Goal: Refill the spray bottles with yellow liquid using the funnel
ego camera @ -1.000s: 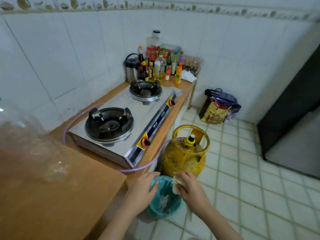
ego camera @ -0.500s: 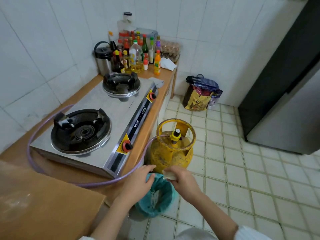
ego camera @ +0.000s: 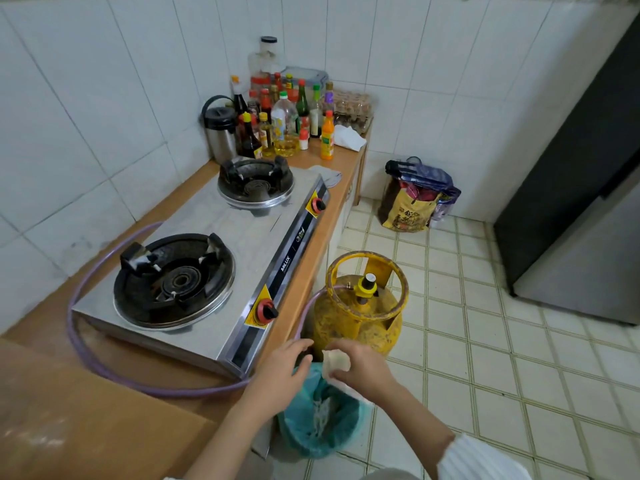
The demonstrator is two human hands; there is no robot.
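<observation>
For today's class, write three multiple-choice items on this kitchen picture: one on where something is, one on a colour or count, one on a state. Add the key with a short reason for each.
1. Where is the gas cylinder?
A. on the counter
B. on the floor beside the counter
C. inside the bin

2. What colour is the bag lining the bin?
A. teal
B. red
C. black

3. What is the right hand doing?
A. resting flat on the stove
B. hanging idle and holding nothing
C. holding a white tissue over the bin

Key:
1 B: the cylinder stands on the tiled floor next to the counter edge.
2 A: the liner shows blue-green.
3 C: its fingers curl around the crumpled tissue above the open bin, with the left hand beside it.
</observation>
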